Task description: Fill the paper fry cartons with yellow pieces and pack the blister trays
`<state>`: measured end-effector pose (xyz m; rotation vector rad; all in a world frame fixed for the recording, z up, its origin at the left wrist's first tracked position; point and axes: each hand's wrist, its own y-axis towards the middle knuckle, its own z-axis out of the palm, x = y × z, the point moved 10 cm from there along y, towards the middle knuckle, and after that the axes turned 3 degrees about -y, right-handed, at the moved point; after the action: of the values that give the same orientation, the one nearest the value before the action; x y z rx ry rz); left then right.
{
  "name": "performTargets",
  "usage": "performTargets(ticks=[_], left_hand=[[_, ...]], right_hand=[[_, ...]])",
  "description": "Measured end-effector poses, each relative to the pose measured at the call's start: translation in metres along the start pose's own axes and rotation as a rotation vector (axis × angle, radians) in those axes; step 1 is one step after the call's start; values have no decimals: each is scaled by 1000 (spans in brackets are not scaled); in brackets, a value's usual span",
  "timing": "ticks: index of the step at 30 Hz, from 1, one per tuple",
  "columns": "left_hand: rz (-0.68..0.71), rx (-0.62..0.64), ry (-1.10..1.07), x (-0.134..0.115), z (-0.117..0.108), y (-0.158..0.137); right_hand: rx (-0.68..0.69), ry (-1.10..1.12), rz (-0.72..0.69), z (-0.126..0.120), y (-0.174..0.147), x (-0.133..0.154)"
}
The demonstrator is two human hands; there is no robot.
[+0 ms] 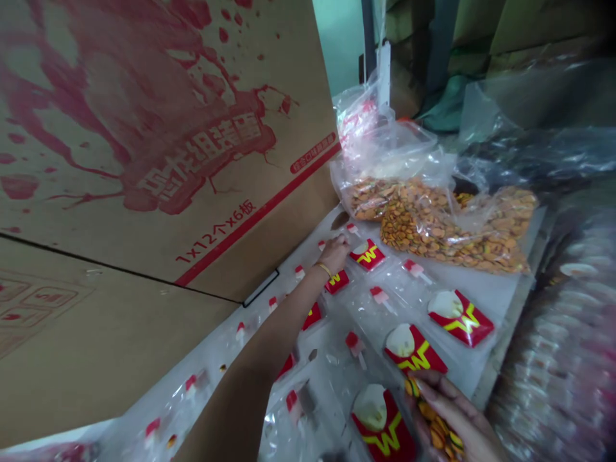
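My left hand (335, 252), with a bangle on the wrist, reaches to the far end of the clear plastic trays (332, 324). Its fingers are curled together over a tray; what they hold, if anything, is hidden. Beside it lies a red fries-box-shaped piece (368, 255) with a yellow zigzag mark. Low on the right, my right hand (462, 417) cups several small orange, burger-like pieces (436, 427). Near that hand sit more fries-box pieces (416, 350). Small red-and-white popsicle-shaped pieces (355, 345) lie in the tray hollows.
A large printed cardboard box (192, 128) walls off the left side. Clear bags of small orange pieces (433, 224) rest at the back of the white table (507, 256). Stacked clear plastic packs (558, 359) stand along the right, blurred.
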<state>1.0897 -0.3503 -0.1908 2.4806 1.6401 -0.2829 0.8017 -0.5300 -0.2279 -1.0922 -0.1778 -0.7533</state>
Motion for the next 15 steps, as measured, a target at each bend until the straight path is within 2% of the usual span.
performTargets(ticks=[3,5,6,8,9,10,12,15], left_hand=[[-29,-96,-79,-20,-21,-15],[-21,-199,-269,-49,-44,-40],[11,-190,-404,-70,-52,-57],[113,1,-663,-124,-52,-94],[164,106,-722,-152,-49,-115],[185,154,-739,-173,-49,-133],[184,154,-730,-200,-49,-160],[97,53,-787,-209,-46,-176]], right_hand=[[57,10,-69,8,-11,12],[98,21,-134,13,-16,23],[108,24,-156,13,-18,27],[113,29,-184,14,-21,31],[113,28,-192,14,-22,31],[118,28,-199,14,-23,31],[124,30,-209,16,-26,28],[126,32,-236,17,-31,25]])
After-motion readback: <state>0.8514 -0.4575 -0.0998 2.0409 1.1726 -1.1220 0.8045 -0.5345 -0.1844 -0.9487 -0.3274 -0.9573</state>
